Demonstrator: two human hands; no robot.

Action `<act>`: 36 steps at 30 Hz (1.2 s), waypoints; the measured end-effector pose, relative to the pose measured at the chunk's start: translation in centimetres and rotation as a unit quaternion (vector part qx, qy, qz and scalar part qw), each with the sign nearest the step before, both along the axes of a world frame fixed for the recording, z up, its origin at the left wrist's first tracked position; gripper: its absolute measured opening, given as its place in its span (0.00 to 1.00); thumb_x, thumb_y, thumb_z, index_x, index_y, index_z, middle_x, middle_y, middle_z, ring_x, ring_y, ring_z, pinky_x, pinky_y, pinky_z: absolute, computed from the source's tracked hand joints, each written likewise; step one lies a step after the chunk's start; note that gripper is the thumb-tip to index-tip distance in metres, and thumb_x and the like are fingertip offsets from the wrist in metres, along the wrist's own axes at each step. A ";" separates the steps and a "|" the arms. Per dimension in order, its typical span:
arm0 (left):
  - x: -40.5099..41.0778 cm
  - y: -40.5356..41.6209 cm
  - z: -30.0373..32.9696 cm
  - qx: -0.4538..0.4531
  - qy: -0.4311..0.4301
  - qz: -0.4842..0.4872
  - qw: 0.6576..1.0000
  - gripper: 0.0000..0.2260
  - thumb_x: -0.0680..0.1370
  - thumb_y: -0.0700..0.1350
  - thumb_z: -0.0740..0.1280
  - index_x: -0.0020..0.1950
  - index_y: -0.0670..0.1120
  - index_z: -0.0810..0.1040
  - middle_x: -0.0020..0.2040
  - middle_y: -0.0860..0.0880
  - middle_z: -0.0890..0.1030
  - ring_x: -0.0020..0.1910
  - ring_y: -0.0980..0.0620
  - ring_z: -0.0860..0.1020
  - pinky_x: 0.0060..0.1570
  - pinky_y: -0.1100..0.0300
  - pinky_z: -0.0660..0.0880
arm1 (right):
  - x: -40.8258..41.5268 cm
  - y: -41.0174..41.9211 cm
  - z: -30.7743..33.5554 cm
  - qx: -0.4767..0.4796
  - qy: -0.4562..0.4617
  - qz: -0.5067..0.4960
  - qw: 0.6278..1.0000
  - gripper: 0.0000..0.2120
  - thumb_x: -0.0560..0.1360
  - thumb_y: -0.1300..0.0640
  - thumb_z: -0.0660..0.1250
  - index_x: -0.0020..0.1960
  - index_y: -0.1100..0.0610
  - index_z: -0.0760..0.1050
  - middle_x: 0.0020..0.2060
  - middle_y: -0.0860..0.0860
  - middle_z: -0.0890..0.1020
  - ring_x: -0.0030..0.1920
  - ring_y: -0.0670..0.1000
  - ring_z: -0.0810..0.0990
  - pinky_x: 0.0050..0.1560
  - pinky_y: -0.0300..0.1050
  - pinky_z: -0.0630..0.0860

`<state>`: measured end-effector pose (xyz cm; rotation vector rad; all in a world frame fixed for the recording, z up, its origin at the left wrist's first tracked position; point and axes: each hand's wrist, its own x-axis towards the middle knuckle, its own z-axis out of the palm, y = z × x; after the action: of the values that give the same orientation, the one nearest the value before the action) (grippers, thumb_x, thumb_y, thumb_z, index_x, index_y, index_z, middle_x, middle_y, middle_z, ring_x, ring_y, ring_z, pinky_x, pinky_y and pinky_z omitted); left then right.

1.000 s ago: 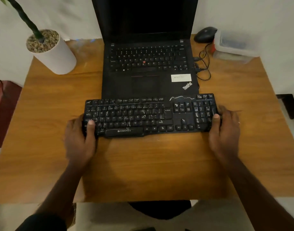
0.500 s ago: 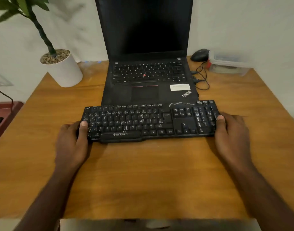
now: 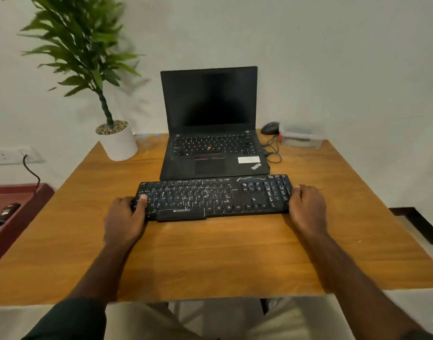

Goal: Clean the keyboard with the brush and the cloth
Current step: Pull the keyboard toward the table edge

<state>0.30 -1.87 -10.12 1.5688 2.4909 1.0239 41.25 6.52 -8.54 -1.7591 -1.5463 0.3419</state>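
— So where did the keyboard lie?

— Flat on the wooden table, its far edge touching the front of the open laptop, whose screen was dark. Take the keyboard as the landmark.

— What stood to its left?

— Far left and back, a potted plant in a white pot, well apart from it. Further left, off the table, a wall socket with a black cord hanging from it.

— And the hands?

— The left hand gripped the keyboard's left end, thumb lying on top of the keys and the other fingers curled round the edge. The right hand held the right end, fingers curled against the side; whether its thumb touched the keys I could not tell.

— Anything behind the right end?

— A black mouse just right of the laptop, its cable looping beside it, and next to the mouse a clear plastic box at the table's far corner.
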 end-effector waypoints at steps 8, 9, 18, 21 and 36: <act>0.4 -0.1 0.6 0.006 0.003 -0.005 1.000 0.30 0.80 0.65 0.49 0.44 0.42 0.78 0.41 0.43 0.76 0.42 0.41 0.76 0.43 0.46 0.75 | -0.6 0.7 0.3 -0.011 0.009 -0.034 0.999 0.19 0.84 0.52 0.55 0.39 0.57 0.76 0.39 0.55 0.79 0.42 0.55 0.76 0.42 0.47 0.66; 0.3 -0.1 0.4 0.007 0.003 -0.005 1.000 0.30 0.80 0.65 0.49 0.45 0.42 0.78 0.41 0.43 0.76 0.42 0.40 0.76 0.43 0.46 0.76 | -0.6 0.8 0.3 -0.011 0.005 -0.031 0.999 0.19 0.84 0.52 0.55 0.40 0.57 0.77 0.40 0.55 0.79 0.42 0.55 0.76 0.42 0.47 0.66; 0.1 0.7 0.0 -0.024 0.014 -0.007 1.000 0.24 0.83 0.59 0.54 0.49 0.40 0.78 0.44 0.45 0.71 0.48 0.39 0.74 0.51 0.42 0.73 | -0.6 0.6 0.6 -0.010 0.007 -0.016 1.000 0.17 0.84 0.54 0.58 0.44 0.60 0.81 0.41 0.54 0.81 0.42 0.52 0.76 0.42 0.45 0.66; -0.7 0.9 -0.7 -0.009 0.007 -0.016 1.000 0.28 0.81 0.64 0.51 0.45 0.42 0.78 0.41 0.44 0.75 0.43 0.40 0.75 0.48 0.40 0.75 | -0.6 0.5 0.8 -0.008 0.010 -0.019 1.000 0.16 0.84 0.55 0.59 0.45 0.60 0.81 0.42 0.55 0.81 0.43 0.53 0.76 0.41 0.44 0.66; 0.7 -3.3 1.5 0.053 -0.087 -0.009 0.995 0.27 0.81 0.56 0.56 0.31 0.37 0.71 0.28 0.39 0.73 0.30 0.40 0.70 0.31 0.50 0.64 | 0.3 -2.6 1.0 0.013 0.109 -0.083 0.990 0.15 0.79 0.59 0.62 0.39 0.62 0.82 0.36 0.54 0.83 0.39 0.54 0.80 0.40 0.48 0.74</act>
<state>1.03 -5.13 -8.66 1.4547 2.3390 1.2516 41.59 3.92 -7.54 -1.7539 -1.2362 0.4138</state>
